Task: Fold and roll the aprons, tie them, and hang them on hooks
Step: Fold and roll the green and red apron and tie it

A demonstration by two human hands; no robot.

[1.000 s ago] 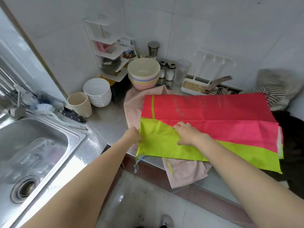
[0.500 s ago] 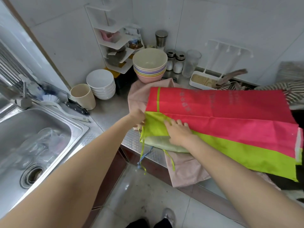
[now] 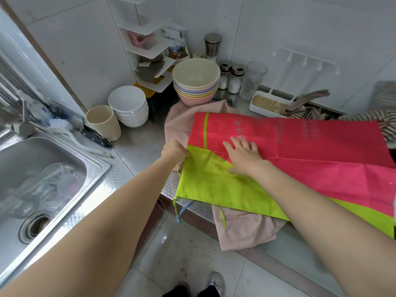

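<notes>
A red and lime-green apron [image 3: 300, 159] lies folded flat across the steel counter [image 3: 137, 146]. My left hand [image 3: 174, 150] pinches its left edge where the green panel meets the red. My right hand [image 3: 241, 154] lies flat, fingers spread, on the fabric near the red-green seam. A pale pink apron [image 3: 242, 230] lies underneath, hanging over the counter's front edge. Thin green and blue ties [image 3: 182, 211] dangle below the green corner. A white hook rack [image 3: 304, 58] is fixed to the tiled wall at the back right.
A steel sink [image 3: 42, 179] holding glassware is on the left. A beige cup [image 3: 104, 122], stacked white bowls [image 3: 129, 108] and stacked pastel bowls [image 3: 196, 79] stand behind the aprons. A corner shelf [image 3: 145, 48], shakers, a white tray [image 3: 270, 102] and striped cloth [image 3: 383, 118] line the back.
My right hand moved up from the green panel onto the red fabric and spread flat. The green flap that was lifted now lies smooth. My left hand keeps pinching the left edge.
</notes>
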